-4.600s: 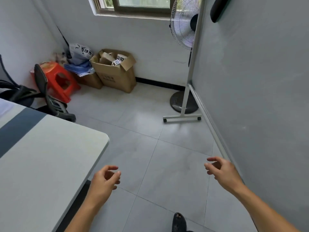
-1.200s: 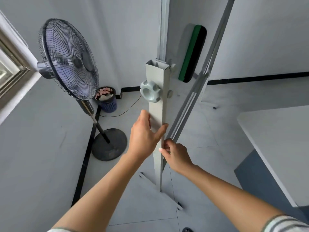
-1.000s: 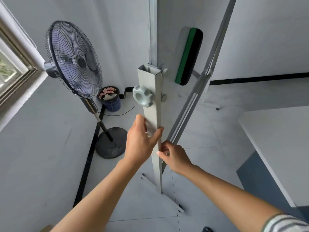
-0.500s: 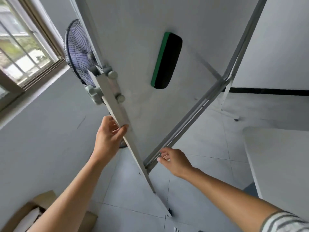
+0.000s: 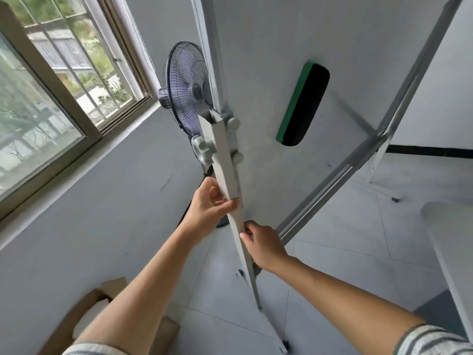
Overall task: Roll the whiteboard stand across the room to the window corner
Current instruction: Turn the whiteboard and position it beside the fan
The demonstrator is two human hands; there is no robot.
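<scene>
The whiteboard stand [image 5: 268, 80] fills the middle and upper right of the view, its pale board face turned toward the camera and reaching past the top edge. It stands on the tiled floor [image 5: 345, 239] close to the grey wall [image 5: 102, 213] that carries the window [image 5: 51, 80], with the window to its left. The board's metal tray rail [image 5: 332, 180] runs slantwise from the upper right down toward the hands. A pale table [image 5: 450, 252] juts in at the right edge, well apart from the stand.

A pedestal fan [image 5: 186, 88] stands between the wall and the stand, its cage partly hidden behind the board's left edge. At the lower left, against the wall, lies an open cardboard box [image 5: 84, 311].

The stand's near upright post [image 5: 225, 162], a square grey tube, descends from the board's left edge to a foot bar on the floor with a small black caster [image 5: 286, 344] at its near end. A green-and-black eraser [image 5: 304, 103] clings to the board face, right of the post. A grey clamp knob [image 5: 202, 148] sticks out of the post's left side, with two smaller round bolts on its right.

The left hand [image 5: 207, 208] is wrapped around the post below the knob, thumb across its front face. The right hand [image 5: 266, 242] sits lower, fingers closed on the post's right edge, just beside the tray rail's lower end. Striped sleeves show at both arms.
</scene>
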